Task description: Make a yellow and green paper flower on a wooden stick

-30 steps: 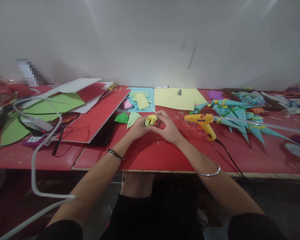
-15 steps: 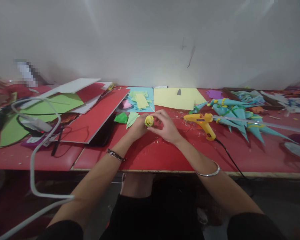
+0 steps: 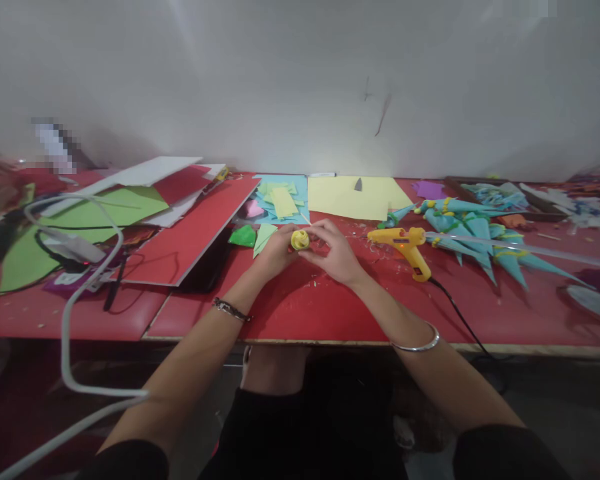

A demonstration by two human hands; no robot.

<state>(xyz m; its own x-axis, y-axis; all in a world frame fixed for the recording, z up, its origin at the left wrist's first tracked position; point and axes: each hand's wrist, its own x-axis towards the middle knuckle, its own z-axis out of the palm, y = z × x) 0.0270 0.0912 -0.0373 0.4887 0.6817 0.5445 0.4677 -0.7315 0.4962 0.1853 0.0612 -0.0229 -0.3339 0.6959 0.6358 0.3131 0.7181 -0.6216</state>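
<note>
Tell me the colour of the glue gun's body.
Yellow; the glue gun shows best in the head view.

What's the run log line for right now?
left hand: holds curled yellow piece | right hand: fingertips at piece | glue gun: on red table

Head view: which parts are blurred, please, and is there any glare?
Head view, top: faint pale streaks of light on the wall; head view, far right: the white scraps look smeared; head view, centre: the yellow roll shows its coils, though fine detail is soft.
</note>
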